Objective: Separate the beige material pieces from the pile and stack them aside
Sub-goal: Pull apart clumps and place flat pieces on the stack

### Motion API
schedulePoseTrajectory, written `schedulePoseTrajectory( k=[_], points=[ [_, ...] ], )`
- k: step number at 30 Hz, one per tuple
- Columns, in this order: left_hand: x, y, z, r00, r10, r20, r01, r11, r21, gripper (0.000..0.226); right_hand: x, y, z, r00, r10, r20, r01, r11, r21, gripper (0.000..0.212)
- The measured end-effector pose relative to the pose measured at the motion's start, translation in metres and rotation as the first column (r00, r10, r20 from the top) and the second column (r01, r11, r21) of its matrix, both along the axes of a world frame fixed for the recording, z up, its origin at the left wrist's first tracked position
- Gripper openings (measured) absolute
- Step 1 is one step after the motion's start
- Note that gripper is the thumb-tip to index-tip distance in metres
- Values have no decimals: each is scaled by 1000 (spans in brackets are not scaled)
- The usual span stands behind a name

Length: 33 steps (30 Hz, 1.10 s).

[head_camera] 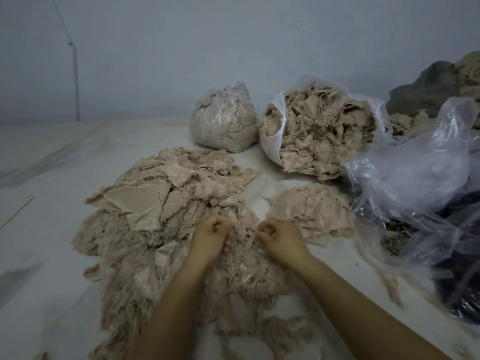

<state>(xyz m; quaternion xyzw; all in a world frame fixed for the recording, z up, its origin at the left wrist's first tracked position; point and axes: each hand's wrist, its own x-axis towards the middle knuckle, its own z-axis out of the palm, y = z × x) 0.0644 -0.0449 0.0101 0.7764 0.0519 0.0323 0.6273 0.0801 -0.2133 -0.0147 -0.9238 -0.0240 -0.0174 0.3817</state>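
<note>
Both hands sit on the beige pile (166, 216), fingers curled: left hand (211, 236), right hand (279, 236), seemingly pinching scraps. Peel 1 piece free gently, then lay it flat on the stack (310, 210) at 2 o'clock.

free: bare floor (46, 193) left of pile (166, 203) | narrow gap between pile and side stack (311, 211) | blocked right: loose plastic sheeting (420, 178) | blocked far: tied bag (223, 120), open bag (322, 128)

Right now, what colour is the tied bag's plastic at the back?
Clear, whitish plastic on the tied bag, beige pieces showing through; head view.
</note>
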Motion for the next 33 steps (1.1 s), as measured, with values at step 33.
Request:
schedulePoseTrajectory(
  k=[33],
  points=[
    [3, 45, 10, 994, 16, 110, -62, 900, 432, 37, -21, -6, 37, 939, 258, -226, 96, 435, 895, 22]
  ],
)
